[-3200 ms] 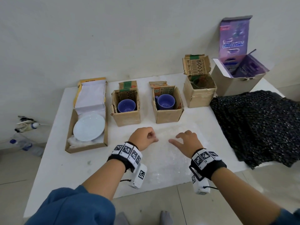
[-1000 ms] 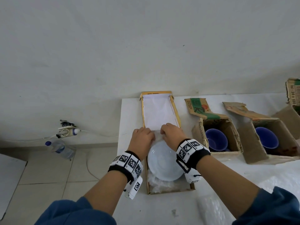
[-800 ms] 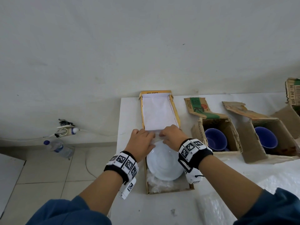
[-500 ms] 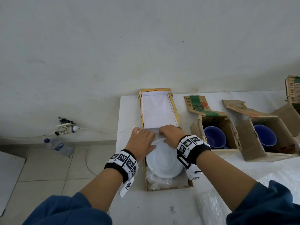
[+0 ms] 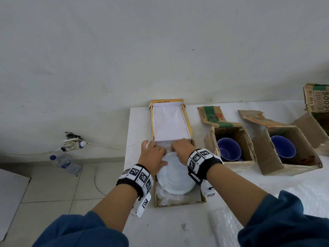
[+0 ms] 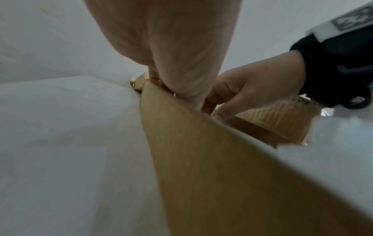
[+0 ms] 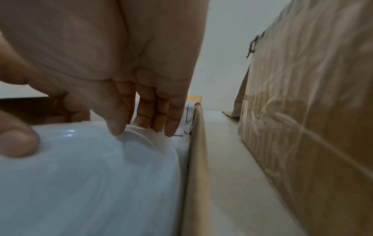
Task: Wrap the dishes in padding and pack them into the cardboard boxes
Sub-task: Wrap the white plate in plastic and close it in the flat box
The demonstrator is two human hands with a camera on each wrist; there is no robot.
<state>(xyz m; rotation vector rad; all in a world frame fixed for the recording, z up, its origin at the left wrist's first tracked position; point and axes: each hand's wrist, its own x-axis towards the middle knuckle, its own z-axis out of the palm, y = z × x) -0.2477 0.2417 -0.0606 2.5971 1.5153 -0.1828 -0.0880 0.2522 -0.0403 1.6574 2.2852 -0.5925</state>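
A white plate lies on bubble wrap inside a flat cardboard box whose lid is folded back. Both hands are at the plate's far rim. My left hand has its thumb across the rim, and its fingertips are hidden behind the box wall in the left wrist view. My right hand curls its fingers over the far rim, with the thumb pressed on the plate's top.
To the right stand two small open boxes, each with a blue cup inside. A further box stands at the far right. A bubble wrap sheet covers the table front. The table's left edge is beside the plate box.
Both hands left the bubble wrap sheet and went to the plate box. Over the last second they slid from the lid's fold onto the plate's far rim.
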